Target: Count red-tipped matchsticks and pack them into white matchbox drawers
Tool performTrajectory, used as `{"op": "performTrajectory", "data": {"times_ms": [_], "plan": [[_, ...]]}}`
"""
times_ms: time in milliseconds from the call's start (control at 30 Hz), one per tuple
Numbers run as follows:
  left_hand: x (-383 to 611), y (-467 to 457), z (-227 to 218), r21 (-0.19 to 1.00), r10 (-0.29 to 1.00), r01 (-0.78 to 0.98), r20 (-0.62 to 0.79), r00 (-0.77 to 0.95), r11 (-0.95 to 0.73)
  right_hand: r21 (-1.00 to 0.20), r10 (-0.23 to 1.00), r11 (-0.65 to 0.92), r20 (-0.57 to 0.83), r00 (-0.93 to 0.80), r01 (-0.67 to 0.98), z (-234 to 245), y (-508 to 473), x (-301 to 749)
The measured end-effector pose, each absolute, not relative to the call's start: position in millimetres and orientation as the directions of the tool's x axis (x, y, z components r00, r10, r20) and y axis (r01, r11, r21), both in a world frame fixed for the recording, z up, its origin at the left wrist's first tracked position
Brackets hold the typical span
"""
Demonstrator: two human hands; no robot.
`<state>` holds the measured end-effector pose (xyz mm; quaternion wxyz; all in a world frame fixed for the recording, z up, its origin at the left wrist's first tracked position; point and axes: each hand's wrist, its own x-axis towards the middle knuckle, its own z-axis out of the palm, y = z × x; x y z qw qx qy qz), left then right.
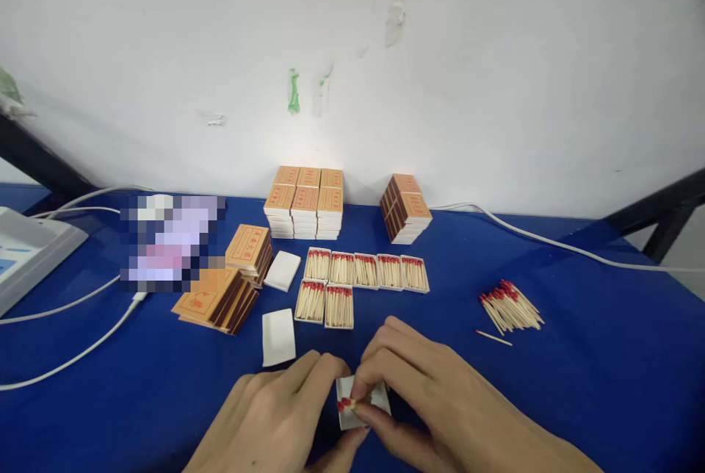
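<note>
A small white matchbox tray (pixel 348 394) sits between both my hands at the front of the blue table (pixel 578 385). My left hand (pixel 275 414) curls its fingers against the tray's left side. My right hand (pixel 429 399) pinches a few red-tipped matches (pixel 346 405) at the tray's left end. Filled trays of matches (pixel 366 271) lie in two rows just beyond my hands. Two empty white trays (pixel 278 336) (pixel 283 270) rest to the left of them.
Loose matches (pixel 510 308) lie in a heap at the right. Stacks of orange matchbox sleeves (pixel 305 201) (pixel 406 207) stand by the wall, more (pixel 225 289) fan out at the left. White cables (pixel 71 355) and a grey device (pixel 27 253) occupy the left side.
</note>
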<state>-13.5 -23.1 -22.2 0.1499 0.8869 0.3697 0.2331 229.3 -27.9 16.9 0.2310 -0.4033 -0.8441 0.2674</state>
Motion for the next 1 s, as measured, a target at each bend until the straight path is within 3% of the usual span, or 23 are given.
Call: {"op": "performTrajectory", "data": {"times_ms": [167, 300, 1000], "plan": [[-15, -24, -23, 0.447, 0.733, 0.590, 0.287, 0.617, -0.672, -0.372, 0.732, 0.680, 0.317, -0.603, 0.631, -3, -26, 229], [-17, -24, -26, 0.443, 0.731, 0.590, 0.294, 0.616, -0.675, -0.296, 0.745, 0.665, 0.317, -0.586, 0.686, -4, -27, 230], [-18, -25, -30, 0.495, 0.739, 0.577, 0.235, 0.631, -0.650, -0.558, 0.835, 0.540, 0.261, -0.484, 0.630, -7, -26, 229]]}}
